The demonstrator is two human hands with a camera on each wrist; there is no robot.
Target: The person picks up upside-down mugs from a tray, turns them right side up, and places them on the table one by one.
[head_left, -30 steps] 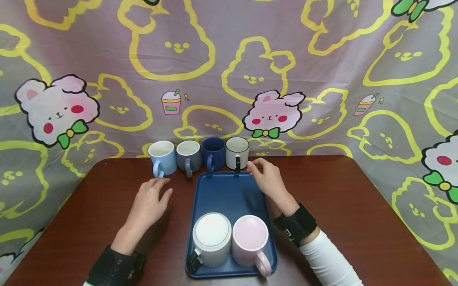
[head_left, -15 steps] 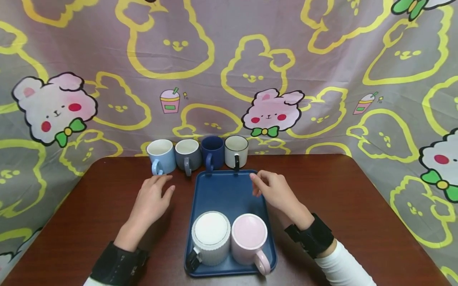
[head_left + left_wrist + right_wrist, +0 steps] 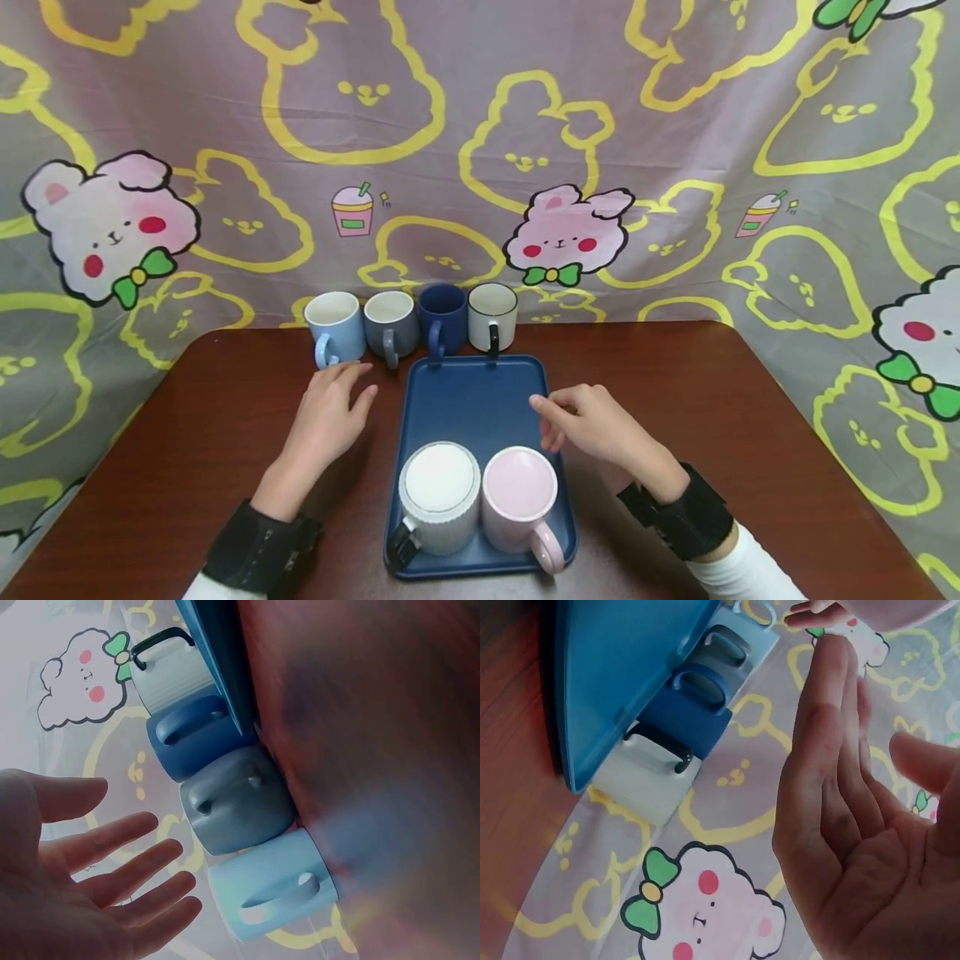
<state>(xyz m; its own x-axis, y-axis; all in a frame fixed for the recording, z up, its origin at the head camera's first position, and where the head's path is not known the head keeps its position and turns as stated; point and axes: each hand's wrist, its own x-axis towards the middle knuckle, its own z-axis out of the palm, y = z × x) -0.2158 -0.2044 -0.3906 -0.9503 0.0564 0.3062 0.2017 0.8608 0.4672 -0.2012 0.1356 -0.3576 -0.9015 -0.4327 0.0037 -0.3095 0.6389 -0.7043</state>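
Four kinds aside, a back row holds a light blue mug (image 3: 337, 327), a grey mug (image 3: 393, 323), a navy mug (image 3: 444, 318) and a white mug (image 3: 492, 315) with a black handle. A blue tray (image 3: 472, 400) lies in front of them. On its near end stand a ribbed white mug (image 3: 441, 508) with a black handle and a pink mug (image 3: 517, 500). My left hand (image 3: 322, 421) hovers just in front of the light blue mug, fingers relaxed, holding nothing. Over the tray's right edge, behind the pink mug, my right hand (image 3: 592, 423) is bent loosely and holds nothing.
The brown wooden table (image 3: 720, 433) extends to both sides of the tray. Behind the mugs hangs a patterned cloth (image 3: 420, 108) with cartoon rabbits. A black band (image 3: 258, 546) wraps the left wrist, and another black band (image 3: 686, 512) the right.
My right hand has drawn back from beside the white black-handled mug toward me and slightly right. My left hand has shifted slightly right. The mugs and tray stay in place.
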